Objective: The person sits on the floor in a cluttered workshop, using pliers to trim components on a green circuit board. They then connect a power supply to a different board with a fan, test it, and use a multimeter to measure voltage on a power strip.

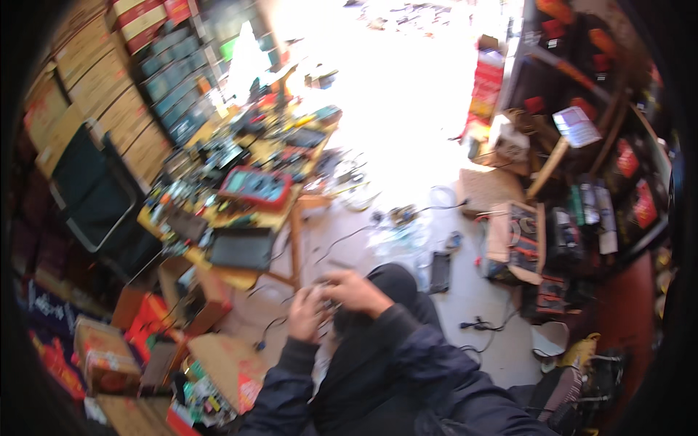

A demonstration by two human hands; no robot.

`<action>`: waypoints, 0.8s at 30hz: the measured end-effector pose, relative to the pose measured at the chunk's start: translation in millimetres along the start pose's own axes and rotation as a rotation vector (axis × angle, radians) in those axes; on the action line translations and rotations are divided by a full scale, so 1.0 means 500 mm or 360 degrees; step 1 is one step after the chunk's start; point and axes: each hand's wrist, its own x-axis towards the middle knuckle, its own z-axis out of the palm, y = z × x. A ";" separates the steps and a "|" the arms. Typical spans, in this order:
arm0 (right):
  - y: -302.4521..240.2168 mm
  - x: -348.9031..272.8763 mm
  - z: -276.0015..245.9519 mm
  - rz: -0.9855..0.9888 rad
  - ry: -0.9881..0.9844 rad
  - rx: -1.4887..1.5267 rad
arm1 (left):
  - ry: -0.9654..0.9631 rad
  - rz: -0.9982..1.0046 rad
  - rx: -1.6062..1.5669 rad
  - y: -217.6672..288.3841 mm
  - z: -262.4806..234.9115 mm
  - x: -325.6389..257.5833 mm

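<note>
Over my lap, in front of my dark trousers [374,356], my two hands meet. My left hand [307,312] is closed, its fingers curled up against a small object between the hands. From the right, my right hand [356,292] reaches across with bent fingers closed on the same spot. What they hold is a small, dark or metallic piece, mostly hidden by the fingers and blurred. Dark jacket sleeves [291,374] cover both forearms.
A wooden workbench [236,278] at the left is crowded with tools, a red-and-teal meter [256,187] and a dark tray [242,248]. Cardboard boxes [109,356] stand lower left. Cables [480,325] and a black flat case [440,272] lie on the floor; cartons [515,240] line the right.
</note>
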 end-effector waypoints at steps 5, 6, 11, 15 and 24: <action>0.027 0.014 0.009 -0.0010 -0.0004 0.0022 | -0.0098 -0.0017 -0.0113 -0.012 -0.013 0.016; 0.031 0.015 0.011 -0.0078 0.0013 -0.0008 | -0.0083 -0.0022 -0.0123 -0.015 -0.015 0.018; 0.036 0.020 0.019 -0.0154 0.0075 0.0012 | -0.0088 0.0004 -0.0142 -0.020 -0.022 0.030; 0.027 0.024 0.016 0.0025 -0.0077 -0.0031 | -0.0131 0.0030 -0.0163 -0.015 -0.029 0.031; 0.021 0.022 0.028 -0.0117 0.0033 -0.0005 | -0.0119 0.0032 -0.0181 -0.015 -0.032 0.024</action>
